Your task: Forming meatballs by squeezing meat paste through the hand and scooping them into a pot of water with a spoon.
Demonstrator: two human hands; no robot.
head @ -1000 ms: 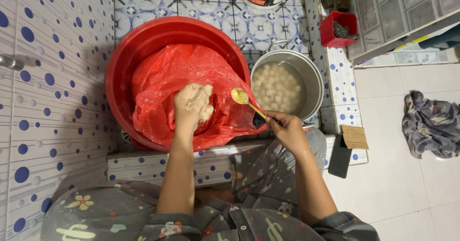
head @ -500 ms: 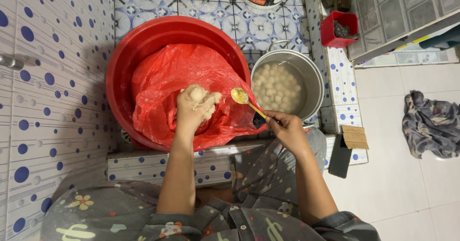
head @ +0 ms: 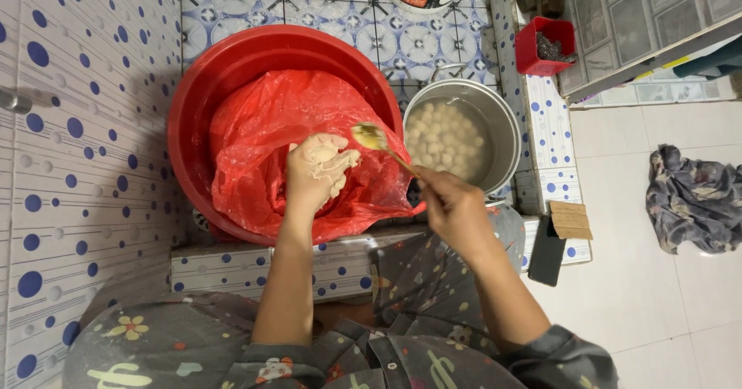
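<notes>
head view, left hand: left hand point(head: 318, 171) closed around a lump of pale sticky paste point(head: 328, 159), squeezing it up between thumb and forefinger; held over the crumpled red plastic bag point(head: 263, 138).
head view, right hand: right hand point(head: 454, 207) gripping the handle of a gold-coloured metal spoon point(head: 371, 136); bowl of the spoon just beside the paste at the top of the left fist.
change: against the frames a second and half a second ago, the left fist has turned slightly and the spoon bowl has come in from right of the fist to its top edge.
meaning: my read, one more ball is about to be scooped off the fist; same cycle, no step finished here.
paste supply: bag lines the big round red plastic basin point(head: 232, 64), on the tiled floor against the dotted tile wall.
output: round steel pot point(head: 506, 126), right of the basin, holds water and many pale balls point(head: 444, 130).
periphery: small red plastic box point(head: 545, 45) at the far right ledge; grey crumpled cloth point(head: 692, 200) on the white floor, well apart.
</notes>
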